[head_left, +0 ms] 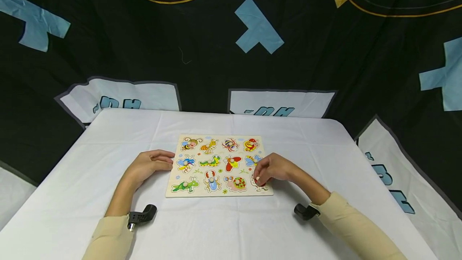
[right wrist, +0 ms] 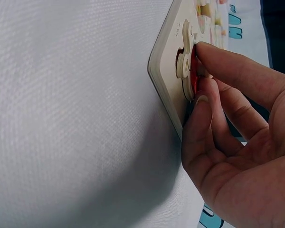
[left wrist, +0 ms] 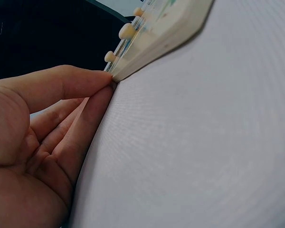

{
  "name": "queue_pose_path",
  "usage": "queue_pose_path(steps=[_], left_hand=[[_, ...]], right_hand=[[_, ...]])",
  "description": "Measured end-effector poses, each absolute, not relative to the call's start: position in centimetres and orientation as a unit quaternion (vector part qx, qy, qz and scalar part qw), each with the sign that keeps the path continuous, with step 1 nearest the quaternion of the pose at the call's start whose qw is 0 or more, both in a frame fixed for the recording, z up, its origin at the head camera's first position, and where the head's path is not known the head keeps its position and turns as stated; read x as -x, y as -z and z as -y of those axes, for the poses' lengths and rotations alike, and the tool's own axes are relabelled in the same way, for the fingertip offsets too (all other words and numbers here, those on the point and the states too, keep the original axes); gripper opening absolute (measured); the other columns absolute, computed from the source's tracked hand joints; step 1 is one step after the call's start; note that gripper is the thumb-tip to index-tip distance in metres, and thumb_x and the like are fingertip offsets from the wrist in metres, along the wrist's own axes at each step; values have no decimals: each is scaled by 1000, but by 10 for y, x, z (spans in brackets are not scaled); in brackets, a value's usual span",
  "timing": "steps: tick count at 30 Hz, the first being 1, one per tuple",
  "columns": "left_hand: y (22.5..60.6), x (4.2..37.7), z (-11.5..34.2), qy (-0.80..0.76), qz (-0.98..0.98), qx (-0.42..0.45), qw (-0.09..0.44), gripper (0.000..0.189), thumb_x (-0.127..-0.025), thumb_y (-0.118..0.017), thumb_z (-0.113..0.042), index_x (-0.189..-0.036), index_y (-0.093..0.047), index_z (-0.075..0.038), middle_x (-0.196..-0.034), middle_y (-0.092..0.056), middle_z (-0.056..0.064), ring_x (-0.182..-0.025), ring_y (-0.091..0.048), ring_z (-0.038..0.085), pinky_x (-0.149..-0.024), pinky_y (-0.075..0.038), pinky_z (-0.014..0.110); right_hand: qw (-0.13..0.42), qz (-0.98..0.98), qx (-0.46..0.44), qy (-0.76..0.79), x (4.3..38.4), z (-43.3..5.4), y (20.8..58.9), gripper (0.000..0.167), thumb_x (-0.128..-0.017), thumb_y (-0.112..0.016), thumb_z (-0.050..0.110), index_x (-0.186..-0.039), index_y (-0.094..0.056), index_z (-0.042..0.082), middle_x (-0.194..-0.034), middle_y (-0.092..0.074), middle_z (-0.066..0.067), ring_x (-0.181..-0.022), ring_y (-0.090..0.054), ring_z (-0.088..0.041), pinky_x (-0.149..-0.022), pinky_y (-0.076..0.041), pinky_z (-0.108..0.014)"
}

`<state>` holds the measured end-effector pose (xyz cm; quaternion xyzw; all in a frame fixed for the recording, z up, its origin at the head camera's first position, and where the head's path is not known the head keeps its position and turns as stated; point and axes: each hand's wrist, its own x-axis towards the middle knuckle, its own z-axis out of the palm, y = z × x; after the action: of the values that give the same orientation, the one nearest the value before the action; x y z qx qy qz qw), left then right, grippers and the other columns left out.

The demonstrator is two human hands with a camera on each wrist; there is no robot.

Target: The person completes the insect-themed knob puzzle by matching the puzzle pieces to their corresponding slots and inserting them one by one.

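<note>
A wooden peg puzzle board [head_left: 220,193] with colourful insect pieces lies flat on the white table. My left hand [head_left: 153,164] is at the board's left edge; in the left wrist view, the thumb and a finger [left wrist: 97,102] touch that edge with their tips. At the near right corner, my right hand [head_left: 276,167] pinches a red puzzle piece [right wrist: 194,71] between thumb and fingers. This piece sits slightly uneven over its recess in the right wrist view, and the fingers hide much of its picture. Nearby pieces include a snail [head_left: 236,184] and a blue-winged insect [head_left: 252,161].
The white-covered table [head_left: 223,228] surrounds the board. Behind it hangs a black cloth [head_left: 202,67] with blue and yellow shapes. Each wrist wears a black device, the left one [head_left: 142,214] and the right one [head_left: 306,212] both close to the tabletop.
</note>
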<state>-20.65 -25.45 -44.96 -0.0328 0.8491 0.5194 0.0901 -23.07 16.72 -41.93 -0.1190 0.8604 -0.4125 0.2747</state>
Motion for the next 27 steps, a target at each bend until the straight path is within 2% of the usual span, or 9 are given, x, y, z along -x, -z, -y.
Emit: queue_pose_path(steps=[17, 27], left_hand=[[451, 207, 256, -517, -851, 35, 86, 51, -83, -81, -22, -131, -67, -9, -109, -77, 5, -104, -63, 11, -101, -37, 37], [450, 207, 255, -518, -850, 38, 87, 52, -83, -81, -22, -131, -66, -9, -110, -76, 5, -104, -64, 11, -102, -37, 38]], right_hand=[[271, -854, 130, 425, 232, -168, 424, 19, -70, -86, 4, -86, -76, 1, -65, -67, -1, -63, -58, -11, -61, -48, -26], [280, -853, 125, 422, 234, -168, 426, 19, -69, -86, 5, -85, -76, 5, -65, -66, 0, -63, -57, -11, -61, -47, -25]])
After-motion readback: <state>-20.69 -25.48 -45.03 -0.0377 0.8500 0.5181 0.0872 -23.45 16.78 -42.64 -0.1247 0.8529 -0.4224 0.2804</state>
